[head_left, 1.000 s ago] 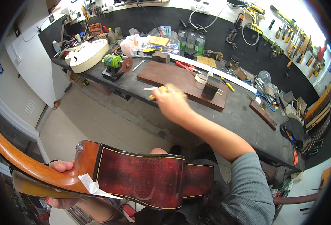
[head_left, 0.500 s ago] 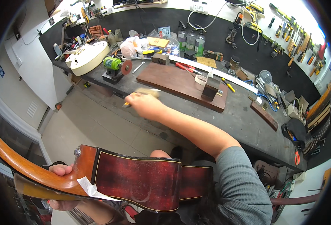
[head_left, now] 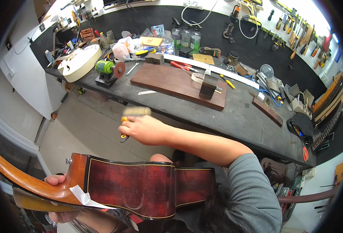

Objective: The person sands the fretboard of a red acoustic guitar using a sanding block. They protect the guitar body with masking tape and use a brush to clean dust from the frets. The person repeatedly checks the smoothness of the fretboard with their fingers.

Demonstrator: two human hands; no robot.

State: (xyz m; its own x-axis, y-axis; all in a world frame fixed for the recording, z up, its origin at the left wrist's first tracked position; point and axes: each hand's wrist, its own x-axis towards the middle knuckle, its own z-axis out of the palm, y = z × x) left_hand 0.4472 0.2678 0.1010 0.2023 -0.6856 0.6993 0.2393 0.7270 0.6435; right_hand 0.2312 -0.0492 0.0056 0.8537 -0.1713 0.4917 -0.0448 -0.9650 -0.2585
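Observation:
A dark red guitar (head_left: 130, 182) with cream edging lies across my lap, its side facing up and its orange-brown neck running off to the left. My left hand (head_left: 64, 216) is wrapped round the neck near the heel, with the thumb showing above and fingers below. A white strip of paper or tape (head_left: 83, 195) sticks out at the heel beside a metal strap button (head_left: 68, 160). Between the guitar and the bench, my right hand (head_left: 142, 130) grips a brush (head_left: 137, 111) with tan bristles and a yellow-and-black handle. The bristles are blurred.
On the dark workbench (head_left: 171, 110) beyond lie a brown board (head_left: 159, 83), a metal block (head_left: 208, 87), a tape roll (head_left: 197, 78) and a small metal ruler (head_left: 147, 93). A green bench grinder (head_left: 105, 67) and a cream guitar body (head_left: 80, 62) stand at the left.
My right hand has brought the brush back from the bench edge, down and slightly left toward the guitar. The whole view has shifted a little; my left hand keeps its hold.

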